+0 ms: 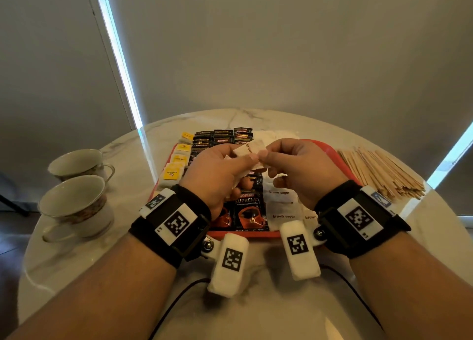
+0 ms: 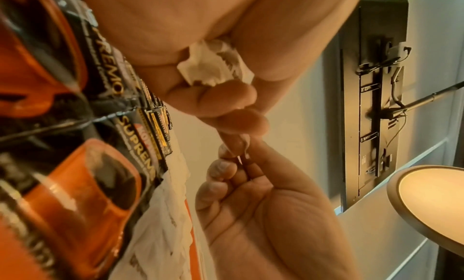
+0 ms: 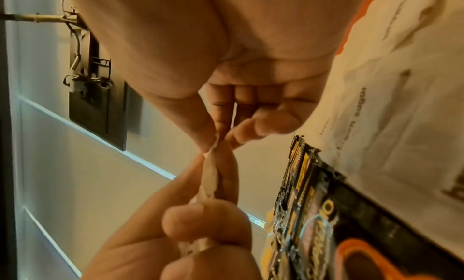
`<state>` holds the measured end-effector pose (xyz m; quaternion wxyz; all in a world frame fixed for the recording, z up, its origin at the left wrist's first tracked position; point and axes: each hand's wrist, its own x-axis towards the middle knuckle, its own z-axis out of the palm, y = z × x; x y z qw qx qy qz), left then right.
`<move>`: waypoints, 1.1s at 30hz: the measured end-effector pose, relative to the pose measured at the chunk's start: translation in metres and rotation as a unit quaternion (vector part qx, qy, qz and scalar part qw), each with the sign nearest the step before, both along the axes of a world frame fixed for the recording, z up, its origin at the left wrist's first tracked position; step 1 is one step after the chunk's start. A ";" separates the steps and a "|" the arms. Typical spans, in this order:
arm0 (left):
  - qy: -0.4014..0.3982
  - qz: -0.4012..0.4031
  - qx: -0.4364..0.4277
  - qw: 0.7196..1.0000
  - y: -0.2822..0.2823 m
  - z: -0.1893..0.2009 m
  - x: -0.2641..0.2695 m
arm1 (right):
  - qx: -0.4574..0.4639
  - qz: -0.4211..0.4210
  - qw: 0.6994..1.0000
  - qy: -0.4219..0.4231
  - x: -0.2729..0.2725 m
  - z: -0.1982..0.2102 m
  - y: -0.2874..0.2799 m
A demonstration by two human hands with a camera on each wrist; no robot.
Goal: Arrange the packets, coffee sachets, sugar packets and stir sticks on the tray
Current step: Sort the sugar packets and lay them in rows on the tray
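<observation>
Both hands hover over the red tray [image 1: 330, 150]. My left hand [image 1: 243, 160] grips a small stack of white brown sugar packets [image 1: 249, 146]; their lower ends poke out of the fist [image 2: 213, 66]. My right hand [image 1: 268, 158] pinches the edge of the top packet [image 3: 209, 177] between thumb and forefinger. On the tray lie yellow packets [image 1: 176, 165] at the left, small black coffee packets [image 1: 222, 135] at the back, large black coffee sachets [image 1: 247, 211] in the middle and more sugar packets [image 1: 280, 204] at the right. Wooden stir sticks [image 1: 378, 170] are piled on the table right of the tray.
Two teacups [image 1: 76, 204] [image 1: 79, 163] stand on the round marble table [image 1: 256, 301] left of the tray. Black cables run across the near table edge. A grey wall rises close behind the table.
</observation>
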<state>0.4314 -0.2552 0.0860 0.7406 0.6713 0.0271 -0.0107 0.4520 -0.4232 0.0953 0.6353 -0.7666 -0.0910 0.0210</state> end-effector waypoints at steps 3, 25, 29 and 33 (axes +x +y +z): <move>-0.023 0.011 0.008 1.000 -0.001 0.000 -0.002 | 0.098 -0.004 0.995 0.020 -0.002 0.002 -0.001; -0.087 -0.006 0.067 0.994 -0.003 0.001 -0.005 | 0.047 0.012 0.998 -0.032 -0.012 0.002 -0.003; -0.077 0.063 0.007 0.995 0.000 0.003 -0.002 | 0.002 0.025 1.000 0.010 -0.008 0.003 -0.008; -0.043 0.063 -0.027 0.997 0.000 0.003 0.000 | 0.085 -0.044 0.995 0.008 -0.004 0.008 -0.011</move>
